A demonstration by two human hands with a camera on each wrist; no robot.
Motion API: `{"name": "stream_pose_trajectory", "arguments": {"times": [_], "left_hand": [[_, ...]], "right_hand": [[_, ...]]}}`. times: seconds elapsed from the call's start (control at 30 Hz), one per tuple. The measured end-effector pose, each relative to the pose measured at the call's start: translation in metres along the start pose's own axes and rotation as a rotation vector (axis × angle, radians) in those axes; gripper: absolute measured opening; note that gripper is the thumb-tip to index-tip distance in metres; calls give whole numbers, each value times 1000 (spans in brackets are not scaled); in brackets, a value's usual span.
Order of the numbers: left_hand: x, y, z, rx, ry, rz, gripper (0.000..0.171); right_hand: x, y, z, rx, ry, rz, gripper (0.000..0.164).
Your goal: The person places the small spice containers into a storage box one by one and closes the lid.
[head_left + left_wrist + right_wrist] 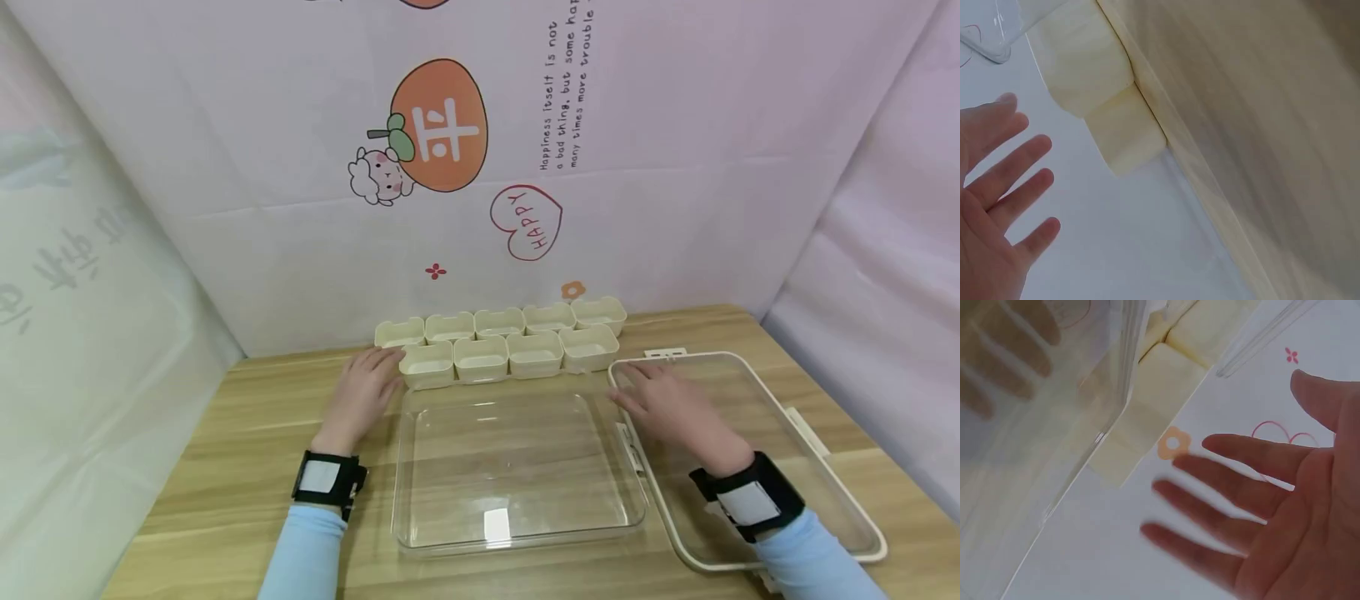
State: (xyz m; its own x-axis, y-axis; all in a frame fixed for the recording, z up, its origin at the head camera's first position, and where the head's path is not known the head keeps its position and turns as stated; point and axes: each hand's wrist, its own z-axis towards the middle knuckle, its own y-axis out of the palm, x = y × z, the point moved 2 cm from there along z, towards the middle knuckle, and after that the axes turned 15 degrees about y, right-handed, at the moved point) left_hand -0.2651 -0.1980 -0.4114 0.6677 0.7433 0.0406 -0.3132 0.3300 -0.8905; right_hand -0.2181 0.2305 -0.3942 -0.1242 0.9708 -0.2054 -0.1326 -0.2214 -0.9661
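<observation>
Two rows of small cream cups [481,360] stand along the back of the table. My left hand [363,396] has its fingertips right at the leftmost front cup [427,367]; in the left wrist view its fingers are spread and hold nothing. In front of the cups lies a clear rectangular bin [517,467]. To its right is a clear lid [780,475] with a cream rim and side clips. My right hand [671,408] hovers over the lid's far left corner, and the right wrist view shows its fingers extended and apart, with nothing in them.
A white printed cloth [300,275] hangs behind the wooden table [247,433], close behind the back row of cups. More pale cloth [877,250] hangs at the right side. The lid's left clip [630,448] overlaps the bin's right edge in the head view.
</observation>
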Motion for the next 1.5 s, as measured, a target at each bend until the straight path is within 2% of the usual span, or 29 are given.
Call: {"name": "stream_pose_trajectory", "arguments": {"times": [0.23, 0.43, 0.53, 0.7, 0.83, 1.2, 1.5], "left_hand": [[-3, 4, 13, -13, 15, -45, 41], [-3, 7, 26, -20, 75, -84, 28], [-1, 8, 29, -33, 92, -112, 23], [1, 10, 31, -53, 81, -139, 18], [2, 12, 29, -40, 86, -153, 18], [2, 19, 26, -30, 24, -174, 18], [5, 19, 26, -23, 15, -161, 16]], "right_hand": [[-12, -1, -9, 24, -117, 57, 41], [-19, 1, -14, 1, -142, 131, 27], [-21, 3, -19, -57, -97, 168, 28], [-23, 5, -29, -168, 45, 254, 28], [-24, 6, -34, -247, 131, 313, 34], [-23, 2, -39, -311, 203, 353, 34], [-20, 4, -38, -302, 206, 355, 32]]}}
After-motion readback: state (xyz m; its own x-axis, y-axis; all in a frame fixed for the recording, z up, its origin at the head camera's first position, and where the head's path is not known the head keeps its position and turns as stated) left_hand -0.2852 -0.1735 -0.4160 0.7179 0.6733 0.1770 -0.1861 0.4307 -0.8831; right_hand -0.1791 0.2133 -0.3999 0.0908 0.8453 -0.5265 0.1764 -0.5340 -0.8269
